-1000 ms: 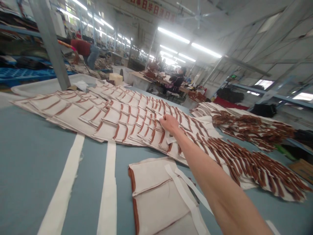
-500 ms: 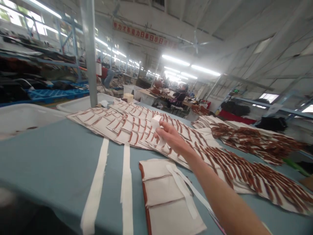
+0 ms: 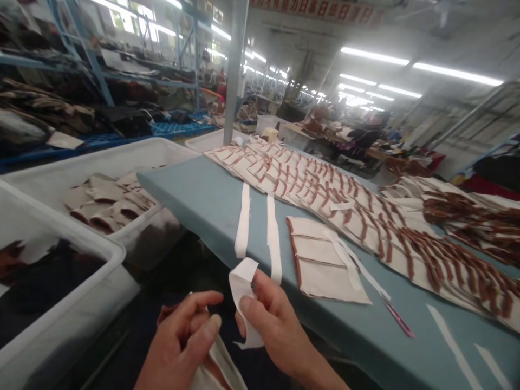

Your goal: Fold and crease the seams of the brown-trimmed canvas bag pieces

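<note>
- Now that my right hand (image 3: 280, 330) has come back from the overlapping cream panels (image 3: 303, 181), it pinches one white fabric strip (image 3: 244, 273) between thumb and fingers, the strip's upper end curled over.
- Left hand (image 3: 176, 341), one: newly in view, fingers curled on a brown-edged cloth piece (image 3: 223, 360), mostly hidden.
- Position: both hands just off the near edge of the table (image 3: 195, 189), close together, not touching.
- Meaning, by my judgement: strip and cloth piece are now side by side, suited to two-handed work.
- Loose white strips (image 3: 242, 227), two: flat, reaching the near edge.
- Seamed cream panel (image 3: 317, 276), one: by the near edge, slim pink tool (image 3: 400, 319) to its right.
- Overlapping panels, many: set back from the near edge.
</note>
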`<state>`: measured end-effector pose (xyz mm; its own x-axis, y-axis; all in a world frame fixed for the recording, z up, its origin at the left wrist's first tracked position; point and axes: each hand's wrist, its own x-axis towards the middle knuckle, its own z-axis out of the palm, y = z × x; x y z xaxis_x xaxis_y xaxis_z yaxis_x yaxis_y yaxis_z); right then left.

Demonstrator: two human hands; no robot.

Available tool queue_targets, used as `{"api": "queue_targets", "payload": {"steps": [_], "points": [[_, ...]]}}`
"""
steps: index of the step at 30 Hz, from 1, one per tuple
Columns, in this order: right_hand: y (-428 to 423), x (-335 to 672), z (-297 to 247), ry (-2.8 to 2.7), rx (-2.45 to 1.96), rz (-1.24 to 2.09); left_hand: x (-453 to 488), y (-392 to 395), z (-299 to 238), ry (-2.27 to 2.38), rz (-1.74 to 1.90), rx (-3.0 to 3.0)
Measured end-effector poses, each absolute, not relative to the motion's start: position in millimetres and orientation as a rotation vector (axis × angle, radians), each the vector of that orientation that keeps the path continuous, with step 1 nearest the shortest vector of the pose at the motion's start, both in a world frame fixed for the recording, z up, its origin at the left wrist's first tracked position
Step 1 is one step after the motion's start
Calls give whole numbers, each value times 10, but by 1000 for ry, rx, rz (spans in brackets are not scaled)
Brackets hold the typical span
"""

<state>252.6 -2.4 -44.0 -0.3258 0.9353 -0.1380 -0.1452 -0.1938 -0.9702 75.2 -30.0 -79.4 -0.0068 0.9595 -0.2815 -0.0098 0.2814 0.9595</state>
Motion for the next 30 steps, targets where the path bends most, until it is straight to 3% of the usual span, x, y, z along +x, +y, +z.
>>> {"api": "queue_targets", "payload": {"steps": [8, 16, 30], "points": [[-471, 2376, -668, -1734, -1344, 1149, 644, -252, -792, 1158, 977, 1270], [-619, 2568, -833, -1953, -1426, 1092, 755, -380, -940, 1167, 918, 1003], [-639, 2383, -773, -1094, -1222, 1417, 901, -652, -741, 1277, 941, 1353]]}}
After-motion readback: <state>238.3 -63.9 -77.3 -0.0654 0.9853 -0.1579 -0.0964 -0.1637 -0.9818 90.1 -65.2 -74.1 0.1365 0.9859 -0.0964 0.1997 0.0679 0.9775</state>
